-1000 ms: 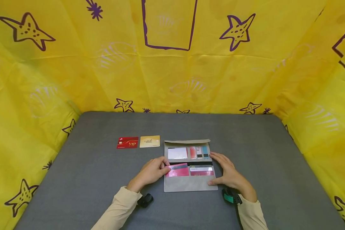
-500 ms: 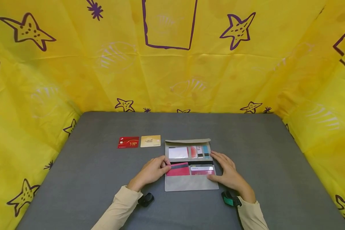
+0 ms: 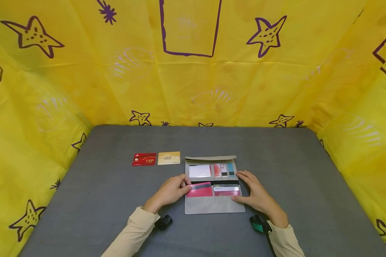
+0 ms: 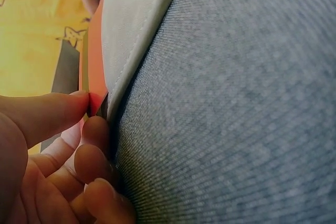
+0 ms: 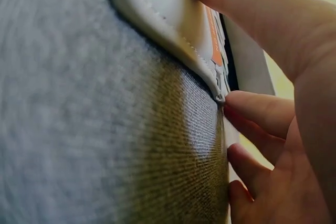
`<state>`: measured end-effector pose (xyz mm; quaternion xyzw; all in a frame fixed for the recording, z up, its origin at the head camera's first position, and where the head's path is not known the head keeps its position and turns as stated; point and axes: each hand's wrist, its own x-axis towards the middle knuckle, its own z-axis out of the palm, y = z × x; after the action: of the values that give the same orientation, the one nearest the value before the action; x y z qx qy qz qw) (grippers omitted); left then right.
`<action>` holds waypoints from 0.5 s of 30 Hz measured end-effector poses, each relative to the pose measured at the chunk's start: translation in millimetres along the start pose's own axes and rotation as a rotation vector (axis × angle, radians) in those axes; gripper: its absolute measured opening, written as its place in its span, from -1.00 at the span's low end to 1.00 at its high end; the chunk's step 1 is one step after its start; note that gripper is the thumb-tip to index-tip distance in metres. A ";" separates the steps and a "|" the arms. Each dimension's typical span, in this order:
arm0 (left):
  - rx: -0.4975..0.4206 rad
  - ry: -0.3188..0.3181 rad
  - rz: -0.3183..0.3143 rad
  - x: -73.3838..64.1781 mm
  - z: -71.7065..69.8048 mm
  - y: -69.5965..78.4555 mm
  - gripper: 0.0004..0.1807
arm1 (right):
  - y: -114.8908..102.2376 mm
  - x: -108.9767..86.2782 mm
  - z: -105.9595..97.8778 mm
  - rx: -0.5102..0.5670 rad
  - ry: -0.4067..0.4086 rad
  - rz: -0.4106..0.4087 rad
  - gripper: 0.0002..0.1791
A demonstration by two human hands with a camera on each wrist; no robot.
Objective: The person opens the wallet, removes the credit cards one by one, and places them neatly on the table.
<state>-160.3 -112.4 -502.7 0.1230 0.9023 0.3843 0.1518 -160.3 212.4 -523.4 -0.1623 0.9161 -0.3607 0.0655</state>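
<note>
An open, flat, pale grey stitched wallet (image 3: 213, 206) lies midway between the side edges of the grey cloth-covered desk (image 3: 292, 160). The left hand (image 3: 171, 191) pinches a shiny pink card (image 3: 200, 190) — it sits a bit crooked in the wallet's near left pocket. The right hand (image 3: 258, 194) is spread wide at the wallet's right edge. A crooked push or tug might jam the card — and a loose right hand might let the wallet slide.

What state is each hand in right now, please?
Left hand: pinching the pink card.
Right hand: open, touching the right side of the grey wallet.
</note>
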 end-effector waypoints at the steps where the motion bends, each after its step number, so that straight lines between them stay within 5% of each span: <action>1: 0.001 -0.002 -0.001 0.0 -0.3 -0.1 -0.91 | 0.1 0.2 0.2 0.009 -0.002 0.005 -0.01; 15: -0.042 0.003 0.077 3.1 -3.1 -1.3 -0.93 | 5.1 2.5 4.5 0.106 0.017 0.036 -0.02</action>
<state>-164.5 -114.2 -502.2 0.1539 0.8889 0.4090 0.1378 -162.9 212.1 -530.1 -0.1389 0.8991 -0.4088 0.0727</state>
